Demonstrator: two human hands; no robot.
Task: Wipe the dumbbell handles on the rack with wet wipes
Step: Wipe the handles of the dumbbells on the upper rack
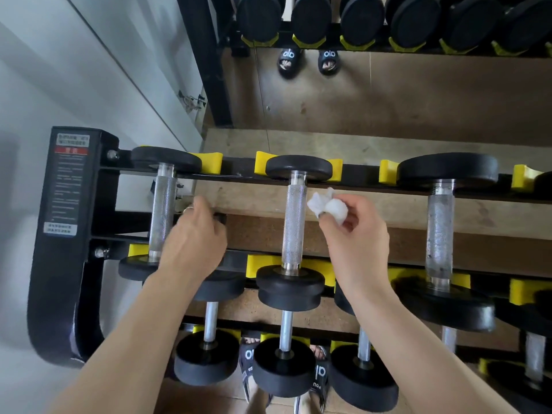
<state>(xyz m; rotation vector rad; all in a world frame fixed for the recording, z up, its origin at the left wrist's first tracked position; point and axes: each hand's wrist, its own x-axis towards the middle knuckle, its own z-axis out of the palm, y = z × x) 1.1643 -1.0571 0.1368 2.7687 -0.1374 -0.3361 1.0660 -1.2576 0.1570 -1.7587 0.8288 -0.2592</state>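
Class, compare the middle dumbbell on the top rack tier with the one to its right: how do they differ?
The middle black-plated dumbbell with the knurled steel handle has smaller end plates than the right-hand black dumbbell. The middle one's handle is slimmer and looks cleaner; the right one's is thicker and blotchy. The right hand holds a crumpled white wipe beside the middle one. Both rest in yellow cradles.

A pale grey-white panelled wall fills the left side, crossed by thin dark diagonal seams. At the far end a large mirror stands behind the equipment, reflecting brown, mottled wooden flooring. The same worn brown floor shows near and right. Soft, even daylight.
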